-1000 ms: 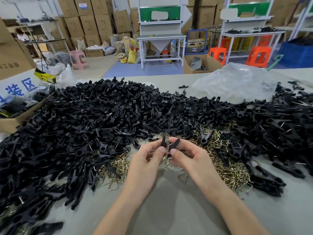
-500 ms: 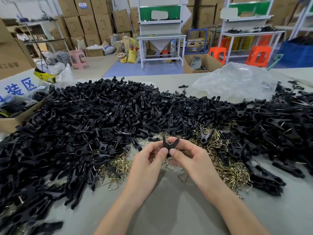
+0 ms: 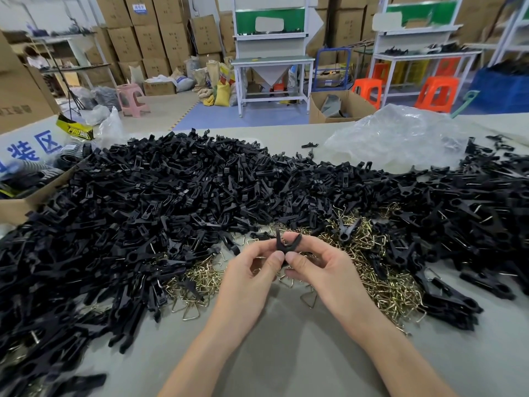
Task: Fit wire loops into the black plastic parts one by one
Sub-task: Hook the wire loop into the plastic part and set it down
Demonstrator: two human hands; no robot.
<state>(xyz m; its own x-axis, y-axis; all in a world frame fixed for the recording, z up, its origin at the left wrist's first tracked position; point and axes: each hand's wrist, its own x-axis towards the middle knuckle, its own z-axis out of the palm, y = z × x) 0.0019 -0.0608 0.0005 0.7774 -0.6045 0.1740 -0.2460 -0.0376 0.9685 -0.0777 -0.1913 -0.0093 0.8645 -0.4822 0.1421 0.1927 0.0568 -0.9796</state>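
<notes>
**Mid-fit: one clip in hand**

Black parts pile point(image 3: 160, 202) sits far left. Your left hand point(image 3: 252, 270) and right hand point(image 3: 323, 267) both pinch one V-shaped black clip point(image 3: 282, 243), centre, above the wire loops point(image 3: 380, 282). Can't tell if a loop is seated. Next is likely to press it home.

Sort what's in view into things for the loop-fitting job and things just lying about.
For the job: left hand and right hand, both pinching one black part; heap of black parts; wire loops.
Lying about: clear plastic bag; cardboard box at the left; pink stool; orange stools.
</notes>
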